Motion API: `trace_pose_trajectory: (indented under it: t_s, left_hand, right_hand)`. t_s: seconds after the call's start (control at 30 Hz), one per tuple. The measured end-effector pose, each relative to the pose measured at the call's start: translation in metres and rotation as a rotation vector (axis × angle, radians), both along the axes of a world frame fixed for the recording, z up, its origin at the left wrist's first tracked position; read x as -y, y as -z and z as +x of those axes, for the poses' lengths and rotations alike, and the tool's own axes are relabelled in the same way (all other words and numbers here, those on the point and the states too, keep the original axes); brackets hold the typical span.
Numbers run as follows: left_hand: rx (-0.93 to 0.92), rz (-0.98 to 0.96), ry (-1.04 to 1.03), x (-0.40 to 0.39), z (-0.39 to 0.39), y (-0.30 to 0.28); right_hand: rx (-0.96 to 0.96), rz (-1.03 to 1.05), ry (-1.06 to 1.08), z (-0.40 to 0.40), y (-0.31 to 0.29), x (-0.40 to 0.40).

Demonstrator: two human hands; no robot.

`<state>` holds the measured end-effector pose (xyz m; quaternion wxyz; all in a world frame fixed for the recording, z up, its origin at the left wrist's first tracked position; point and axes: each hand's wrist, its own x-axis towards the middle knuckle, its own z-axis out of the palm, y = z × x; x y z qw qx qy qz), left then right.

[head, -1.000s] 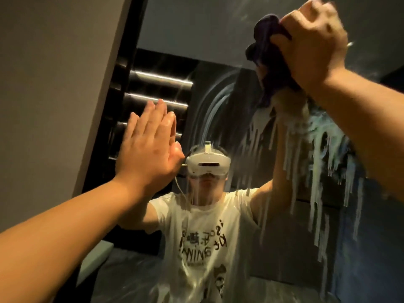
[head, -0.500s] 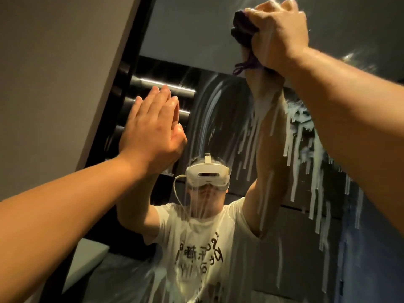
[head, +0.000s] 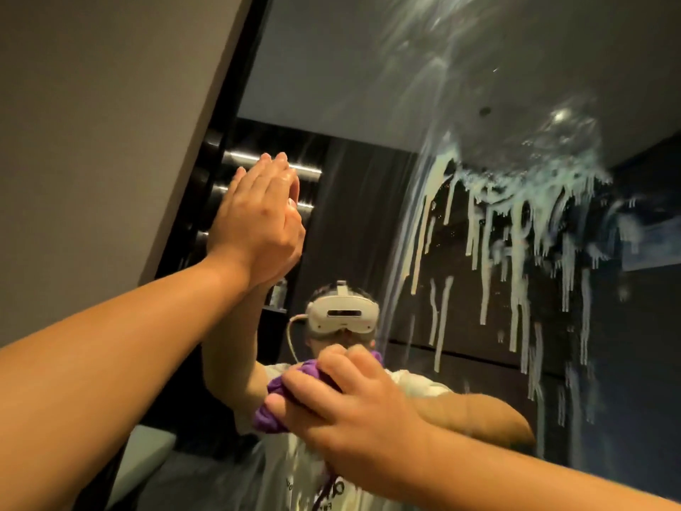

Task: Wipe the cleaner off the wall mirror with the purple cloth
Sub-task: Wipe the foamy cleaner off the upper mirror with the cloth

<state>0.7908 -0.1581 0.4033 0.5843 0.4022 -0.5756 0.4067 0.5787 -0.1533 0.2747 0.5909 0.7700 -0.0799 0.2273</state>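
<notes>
The wall mirror (head: 368, 105) fills most of the view, tilted. White cleaner (head: 516, 223) runs down its right half in several drips from a smeared band. My right hand (head: 353, 411) is low in the middle, fingers closed on the bunched purple cloth (head: 276, 403), pressing it against the glass. A purple cord hangs below the cloth. My left hand (head: 258, 219) rests flat on the mirror near its left edge, fingers together and holding nothing. A wiped streak curves down the glass between the two hands.
A dark mirror frame (head: 221, 149) runs along the left edge, with a plain beige wall (head: 92, 123) beyond it. The glass reflects a person in a white headset and white printed shirt, and lit shelves.
My right hand has swept the purple cloth from the top of the mirror down to the lower middle. My left hand stays flat on the glass.
</notes>
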Motion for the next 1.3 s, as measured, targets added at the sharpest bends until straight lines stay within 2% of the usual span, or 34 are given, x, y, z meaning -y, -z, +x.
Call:
trace_pose_trajectory:
  t_s: [0.1, 0.23, 0.33, 0.4, 0.5, 0.57, 0.7, 0.8, 0.9, 1.0, 1.03, 1.1, 1.13, 1.2, 1.3]
  left_hand:
    - [-0.01, -0.004, 0.001, -0.001, -0.002, 0.001]
    - [0.008, -0.011, -0.027, 0.001, -0.001, 0.001]
    - [0.014, -0.01, -0.048, 0.001, 0.0, 0.001]
    - [0.015, -0.007, -0.057, 0.001, 0.0, -0.001]
    - [0.019, -0.005, -0.057, 0.0, -0.002, -0.001]
    - [0.024, -0.004, -0.071, 0.001, -0.004, 0.0]
    - [0.026, -0.006, -0.093, 0.002, -0.006, 0.0]
    - [0.026, 0.016, -0.1, -0.001, -0.005, -0.001]
    - [0.02, 0.063, -0.1, -0.011, -0.009, 0.0]
    - [0.063, 0.085, -0.089, -0.023, -0.028, 0.003]
    - [0.091, 0.086, -0.087, -0.025, -0.038, 0.003]
    - [0.139, 0.085, -0.075, -0.027, -0.06, 0.001]
    - [0.146, 0.086, -0.057, -0.028, -0.071, -0.003]
    - [0.143, 0.106, -0.02, -0.027, -0.091, -0.011]
    - [0.151, 0.121, -0.011, -0.019, -0.114, -0.021]
  right_hand:
    - [0.057, 0.013, -0.118, -0.006, -0.07, -0.018]
    - [0.631, -0.149, -0.209, -0.025, -0.249, -0.032]
    - [0.953, -0.119, -0.099, -0.044, -0.338, -0.039]
    - [0.955, -0.049, 0.04, -0.053, -0.36, -0.037]
    - [0.939, -0.097, 0.178, -0.059, -0.352, -0.028]
    - [0.852, -0.125, 0.174, -0.065, -0.323, -0.016]
    - [0.604, -0.2, 0.053, -0.06, -0.199, -0.004]
    - [0.414, -0.179, -0.007, -0.053, -0.09, 0.006]
    - [0.232, -0.12, -0.029, -0.047, -0.004, 0.013]
    - [0.006, 0.132, -0.224, -0.046, 0.04, 0.021]
    - [-0.044, 0.118, -0.196, -0.049, 0.037, 0.016]
    - [-0.003, 0.056, -0.133, -0.057, 0.004, 0.002]
    - [0.067, 0.076, -0.144, -0.063, -0.027, -0.01]
    - [0.231, -0.036, -0.117, -0.082, -0.104, -0.024]
    - [0.619, -0.127, -0.136, -0.119, -0.219, -0.031]
